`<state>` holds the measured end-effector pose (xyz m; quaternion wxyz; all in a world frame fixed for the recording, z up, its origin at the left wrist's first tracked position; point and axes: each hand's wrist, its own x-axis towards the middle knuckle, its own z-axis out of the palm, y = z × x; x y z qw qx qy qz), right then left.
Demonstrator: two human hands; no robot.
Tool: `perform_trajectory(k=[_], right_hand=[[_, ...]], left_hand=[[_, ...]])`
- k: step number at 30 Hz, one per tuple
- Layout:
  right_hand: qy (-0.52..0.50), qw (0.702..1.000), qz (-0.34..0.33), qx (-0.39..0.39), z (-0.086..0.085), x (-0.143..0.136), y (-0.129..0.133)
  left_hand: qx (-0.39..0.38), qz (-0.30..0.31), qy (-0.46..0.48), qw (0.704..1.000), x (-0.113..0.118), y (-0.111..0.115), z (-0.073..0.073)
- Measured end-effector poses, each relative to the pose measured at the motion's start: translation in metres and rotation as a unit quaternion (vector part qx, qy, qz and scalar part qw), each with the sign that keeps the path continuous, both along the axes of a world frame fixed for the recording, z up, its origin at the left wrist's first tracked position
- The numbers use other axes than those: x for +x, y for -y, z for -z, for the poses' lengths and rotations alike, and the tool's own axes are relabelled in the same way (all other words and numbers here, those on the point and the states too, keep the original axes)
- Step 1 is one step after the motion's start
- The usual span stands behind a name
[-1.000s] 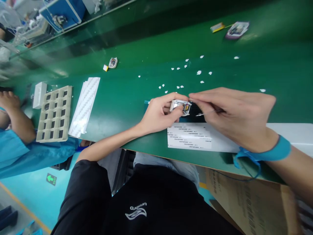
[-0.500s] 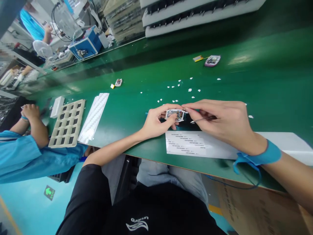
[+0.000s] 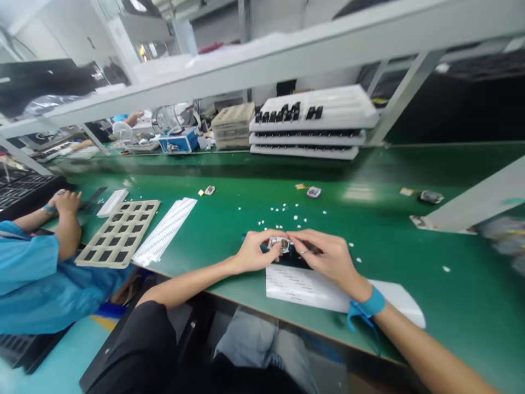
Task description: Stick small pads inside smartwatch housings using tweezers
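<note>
Between the fingers and thumb of my left hand [image 3: 255, 253] is a small white watch case [image 3: 279, 244], its open side showing circuit parts. My right hand [image 3: 330, 256] meets it at the right edge, thumb and index finger pinched together there. A thin metal tool, which looks like tweezers [image 3: 304, 252], sticks out from under my right fingers. What the right fingertips pinch at the case is too small to make out. Just below both hands lies a white printed sheet [image 3: 303, 285]. Tiny white scraps [image 3: 296, 218] are scattered on the green table behind them.
A beige compartment tray [image 3: 139, 236] and printed strips [image 3: 168, 230] lie to the left, near a co-worker in blue [image 3: 28, 257]. More opened cases [image 3: 314, 192] sit farther back. Stacked white trays [image 3: 307, 137] stand behind, beneath a shelf beam. A shelf post [image 3: 471, 200] rises at right.
The head view has tilted upward, bringing the shelf and stacked trays into sight. Both hands stay together at the watch case, the right one still pinching at its edge.
</note>
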<state>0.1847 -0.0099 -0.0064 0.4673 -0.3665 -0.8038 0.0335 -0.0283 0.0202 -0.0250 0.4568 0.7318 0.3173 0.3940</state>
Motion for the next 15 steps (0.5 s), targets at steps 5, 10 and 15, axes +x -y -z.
perform_trajectory(k=[5, 10, 15], right_hand=[[0.020, 0.999, -0.005, 0.041, 0.000, -0.001, 0.000], [0.037, 0.997, 0.001, 0.068, 0.002, -0.002, -0.002], [0.035, 0.995, 0.067, 0.063, 0.005, 0.008, -0.008]], left_hand=[[-0.023, -0.017, 0.001, 1.000, 0.005, 0.007, -0.001], [-0.078, -0.022, 0.015, 0.997, 0.009, 0.003, 0.003], [-0.139, -0.032, 0.029, 0.989, 0.007, -0.003, 0.006]])
